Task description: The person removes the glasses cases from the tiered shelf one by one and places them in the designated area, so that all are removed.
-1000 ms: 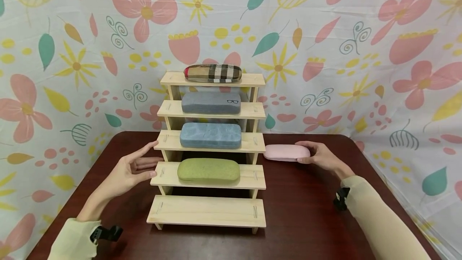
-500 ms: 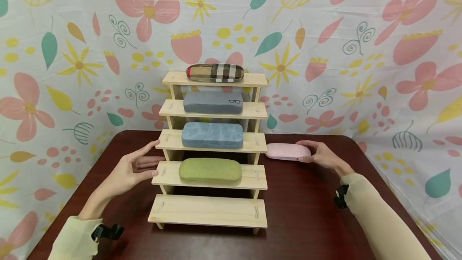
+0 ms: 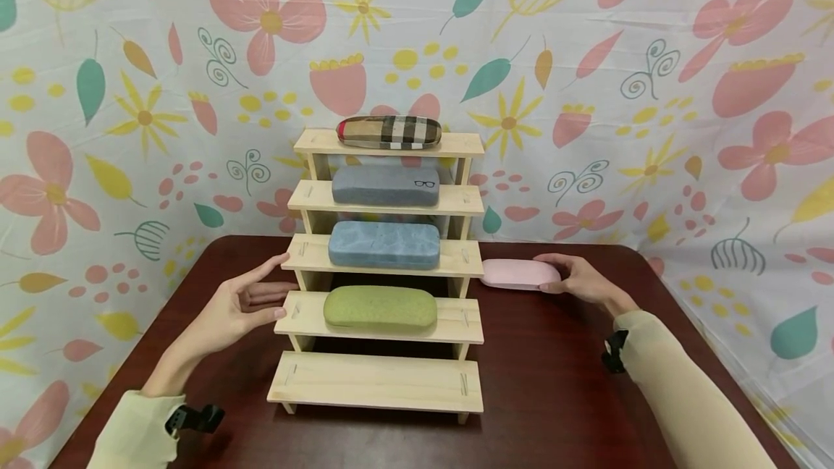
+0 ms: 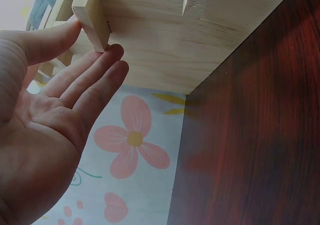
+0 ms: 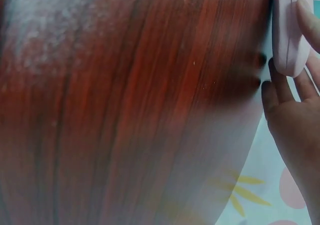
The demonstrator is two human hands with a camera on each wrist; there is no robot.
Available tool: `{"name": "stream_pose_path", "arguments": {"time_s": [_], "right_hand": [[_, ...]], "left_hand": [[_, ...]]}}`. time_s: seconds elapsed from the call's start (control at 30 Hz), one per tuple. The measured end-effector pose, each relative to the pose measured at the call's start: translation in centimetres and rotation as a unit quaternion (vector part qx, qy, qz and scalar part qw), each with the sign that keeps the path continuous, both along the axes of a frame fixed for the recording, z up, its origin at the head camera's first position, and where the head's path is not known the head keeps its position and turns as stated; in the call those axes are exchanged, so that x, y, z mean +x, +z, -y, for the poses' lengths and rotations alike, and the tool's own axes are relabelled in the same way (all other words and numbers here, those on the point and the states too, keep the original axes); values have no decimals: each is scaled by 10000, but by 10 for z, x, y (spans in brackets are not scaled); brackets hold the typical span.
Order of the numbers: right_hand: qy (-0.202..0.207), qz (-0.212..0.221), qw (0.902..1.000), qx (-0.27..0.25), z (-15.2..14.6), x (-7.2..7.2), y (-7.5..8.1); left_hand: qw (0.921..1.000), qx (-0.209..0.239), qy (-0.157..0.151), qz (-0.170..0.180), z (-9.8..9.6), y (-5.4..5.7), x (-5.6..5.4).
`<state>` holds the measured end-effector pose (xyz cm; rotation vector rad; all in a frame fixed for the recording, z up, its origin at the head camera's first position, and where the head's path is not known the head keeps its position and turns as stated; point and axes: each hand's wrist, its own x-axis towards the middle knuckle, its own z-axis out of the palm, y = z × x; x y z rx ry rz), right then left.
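At the right of a stepped wooden display rack (image 3: 378, 382), my right hand (image 3: 576, 281) grips one end of a pink glasses case (image 3: 519, 273). The right wrist view shows the thumb on one face of this case (image 5: 287, 30) and fingers on the other side. My left hand (image 3: 228, 310) touches the rack's left side, thumb against the edge of one shelf and index fingertip at the shelf above, fingers mostly straight. From the top down, the rack bears a plaid case (image 3: 389, 132), a grey-blue case (image 3: 386, 187), a light blue case (image 3: 384, 244) and a green case (image 3: 380, 307).
The rack stands on a dark red-brown table (image 3: 547, 396). Behind and beside the table hangs a floral-print cloth (image 3: 417, 35). The lowest shelf (image 3: 374, 378) shows bare wood. Black camera straps (image 3: 194, 420) are on both wrists.
The whole head view has shifted slightly. Both hands, the pink case and the rack keep about the same places relative to each other.
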<state>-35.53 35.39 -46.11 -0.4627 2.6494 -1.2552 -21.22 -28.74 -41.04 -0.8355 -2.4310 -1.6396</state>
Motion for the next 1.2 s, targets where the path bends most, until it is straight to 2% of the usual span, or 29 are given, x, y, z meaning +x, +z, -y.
{"name": "stream_pose_path", "arguments": {"time_s": [0.6, 0.93, 1.2], "right_hand": [[0, -77, 10000, 39, 1, -1, 1], [-51, -84, 9999, 82, -1, -9, -4], [48, -154, 9998, 72, 1, -4, -2]], "left_hand": [[10000, -49, 56, 48, 0, 0, 1], [10000, -26, -31, -47, 0, -3, 0], [10000, -41, 32, -50, 1, -2, -1]]}}
